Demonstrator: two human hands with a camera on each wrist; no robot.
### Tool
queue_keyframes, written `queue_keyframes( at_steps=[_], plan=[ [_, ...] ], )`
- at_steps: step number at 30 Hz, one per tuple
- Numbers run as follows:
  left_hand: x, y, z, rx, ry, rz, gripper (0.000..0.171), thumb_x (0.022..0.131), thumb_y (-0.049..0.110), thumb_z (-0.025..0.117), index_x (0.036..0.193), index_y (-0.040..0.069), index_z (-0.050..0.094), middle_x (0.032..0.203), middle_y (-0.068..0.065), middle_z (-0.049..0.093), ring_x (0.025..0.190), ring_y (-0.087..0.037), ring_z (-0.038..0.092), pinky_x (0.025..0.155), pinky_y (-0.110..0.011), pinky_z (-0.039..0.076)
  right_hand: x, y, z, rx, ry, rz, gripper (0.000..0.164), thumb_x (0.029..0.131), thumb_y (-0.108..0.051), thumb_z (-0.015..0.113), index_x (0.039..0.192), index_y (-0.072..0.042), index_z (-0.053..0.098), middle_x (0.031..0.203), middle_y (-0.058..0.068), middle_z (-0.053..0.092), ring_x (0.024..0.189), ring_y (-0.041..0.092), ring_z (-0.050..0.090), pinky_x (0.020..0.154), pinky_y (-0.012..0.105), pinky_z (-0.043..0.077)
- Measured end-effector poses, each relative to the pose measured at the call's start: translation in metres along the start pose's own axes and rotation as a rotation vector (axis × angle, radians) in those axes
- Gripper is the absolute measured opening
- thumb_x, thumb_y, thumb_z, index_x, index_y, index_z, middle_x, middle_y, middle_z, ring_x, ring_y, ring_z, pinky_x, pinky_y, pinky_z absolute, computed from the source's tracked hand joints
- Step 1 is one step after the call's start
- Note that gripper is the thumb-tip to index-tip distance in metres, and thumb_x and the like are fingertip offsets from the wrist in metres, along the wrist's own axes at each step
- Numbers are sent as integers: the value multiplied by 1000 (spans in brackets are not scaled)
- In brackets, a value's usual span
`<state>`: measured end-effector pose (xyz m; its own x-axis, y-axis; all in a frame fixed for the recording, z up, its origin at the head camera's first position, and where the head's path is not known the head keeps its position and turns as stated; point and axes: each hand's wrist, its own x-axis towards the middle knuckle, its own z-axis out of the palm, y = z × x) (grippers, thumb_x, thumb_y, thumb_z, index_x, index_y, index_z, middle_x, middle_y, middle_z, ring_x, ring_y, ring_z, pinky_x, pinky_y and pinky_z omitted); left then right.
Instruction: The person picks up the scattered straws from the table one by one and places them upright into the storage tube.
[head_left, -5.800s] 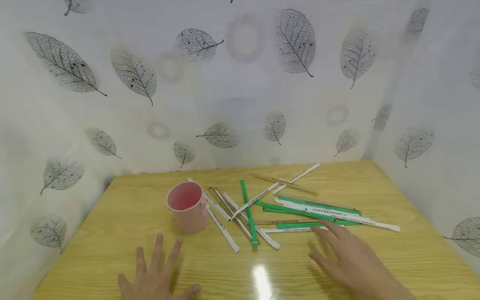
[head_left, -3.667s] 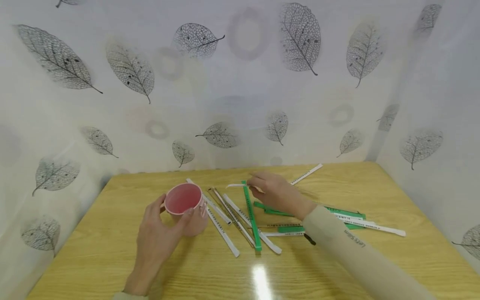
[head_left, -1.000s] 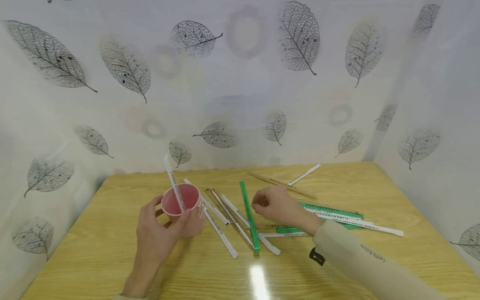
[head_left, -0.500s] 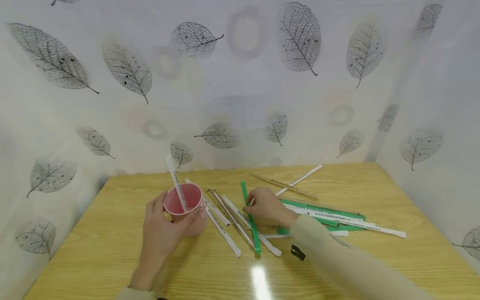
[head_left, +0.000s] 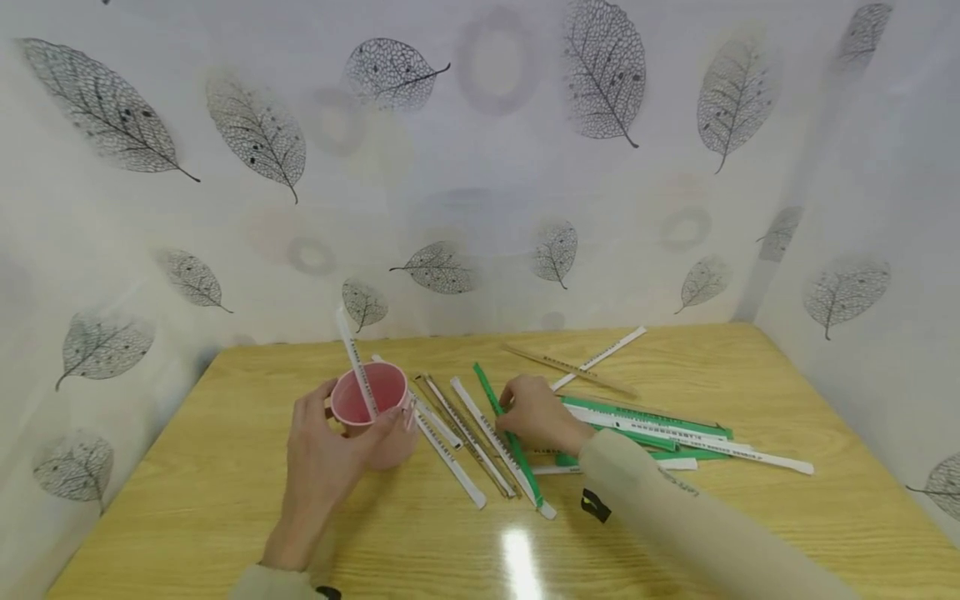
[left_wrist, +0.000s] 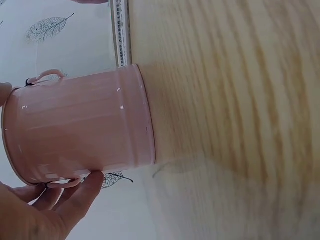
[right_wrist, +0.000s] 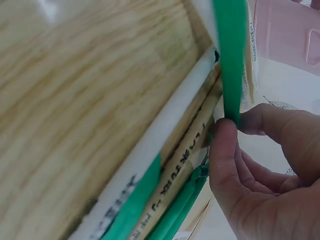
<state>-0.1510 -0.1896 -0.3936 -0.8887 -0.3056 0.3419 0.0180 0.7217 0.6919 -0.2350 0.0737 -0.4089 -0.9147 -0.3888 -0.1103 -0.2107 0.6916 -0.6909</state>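
A small pink pail with little side handles stands on the table. My left hand grips it by the rim, thumb on the near side; in the left wrist view the fingers wrap round the pail at one handle. One white paper-wrapped straw leans up out of the pail. Between thumb and fingertips my right hand pinches a green wrapped straw, seen slanting over a white straw in the head view.
White and brown wrapped straws lie between the pail and my right hand. A pile of green and white straws spreads to the right. Behind, a brown straw crosses a white one. A leaf-patterned cloth encloses the wooden table.
A white straw has gone into the pail since the older frames, and my left hand has taken hold of the pail. Lately my right hand grasped the green straw, which has turned aslant.
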Motion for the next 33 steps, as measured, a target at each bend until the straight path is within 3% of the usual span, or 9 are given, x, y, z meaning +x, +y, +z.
queue_keyframes(
  at_steps=[5, 10, 14, 19, 22, 26, 33],
  plan=[
    [2, -1, 0, -1, -3, 6, 89, 70, 57, 76, 132, 2, 45, 124, -14, 48, 103, -28, 56, 71, -29, 50, 1, 2, 0, -36, -2, -9, 17, 81, -12, 72, 92, -1, 68, 77, 10, 67, 43, 10, 43, 44, 21, 41],
    [3, -2, -1, 10, -19, 4, 88, 68, 60, 76, 130, 4, 47, 125, -13, 49, 104, -28, 55, 71, -31, 51, 4, 2, 0, -74, 2, 11, 11, 80, -13, 71, 86, -4, 69, 82, 8, 67, 56, 12, 54, 52, 24, 48],
    [0, -2, -3, 18, -35, -1, 88, 67, 62, 76, 129, 6, 48, 123, -11, 50, 104, -25, 54, 72, -29, 52, 3, 1, -3, -17, 19, 48, 13, 83, -16, 70, 91, -6, 69, 86, 4, 67, 71, 13, 60, 60, 27, 53],
    [-3, -3, -6, 1, -41, 5, 85, 67, 59, 78, 129, 9, 49, 119, -8, 50, 102, -21, 54, 67, -18, 52, 1, -11, -20, 162, 116, 33, 22, 84, -23, 71, 101, -9, 67, 88, 3, 68, 71, 12, 63, 63, 28, 56],
    [-4, -3, -6, -10, -36, 7, 84, 67, 57, 78, 129, 9, 49, 118, -7, 51, 101, -21, 55, 66, -15, 50, -2, -26, -35, 377, 165, -35, 25, 85, -21, 70, 105, -7, 66, 92, 8, 69, 75, 14, 66, 70, 34, 59],
    [-4, -3, -5, -27, -28, 8, 83, 67, 55, 79, 129, 10, 49, 118, -7, 51, 101, -21, 56, 65, -14, 50, -4, -53, -51, 630, 225, -197, 25, 86, -14, 69, 107, -3, 63, 97, 15, 69, 81, 18, 69, 77, 40, 59],
    [-4, -6, -5, -48, -38, 5, 84, 66, 57, 79, 130, 10, 49, 120, -7, 50, 103, -23, 56, 66, -22, 57, -2, -100, -54, 784, 392, -481, 30, 82, -2, 70, 111, -1, 62, 98, 21, 67, 82, 17, 68, 76, 40, 60]
  ],
)
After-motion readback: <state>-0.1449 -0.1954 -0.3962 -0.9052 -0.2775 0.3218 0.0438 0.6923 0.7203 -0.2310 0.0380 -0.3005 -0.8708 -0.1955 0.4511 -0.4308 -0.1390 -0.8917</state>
